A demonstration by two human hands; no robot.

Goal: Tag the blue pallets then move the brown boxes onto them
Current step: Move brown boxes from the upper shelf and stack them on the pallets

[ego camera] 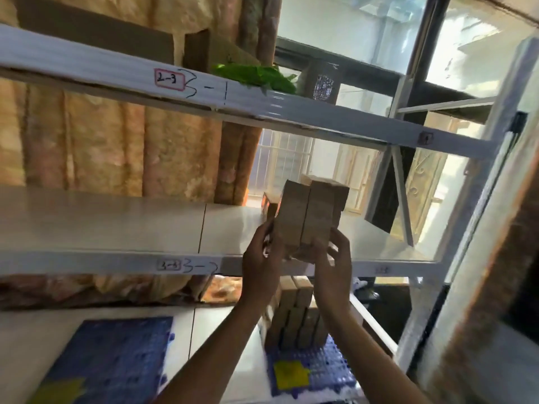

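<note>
Both of my hands hold a bundle of brown boxes (310, 217) at the front edge of the middle shelf (102, 223). My left hand (262, 255) grips its left side and my right hand (332, 258) grips its lower right. On the shelf below, a blue pallet (329, 371) with a yellow tag (290, 374) carries a stack of brown boxes (294, 319). A second blue pallet (113, 363) lies to the left with a yellow tag (58, 389) at its near corner and nothing else on it. Another small box (269, 208) stands behind the held bundle.
The white metal rack has handwritten labels on its beams. Its right upright (466, 228) stands close to my right arm. A green bag (256, 77) and cardboard lie on the top shelf. Curtains hang behind the rack at the left, a window at the right.
</note>
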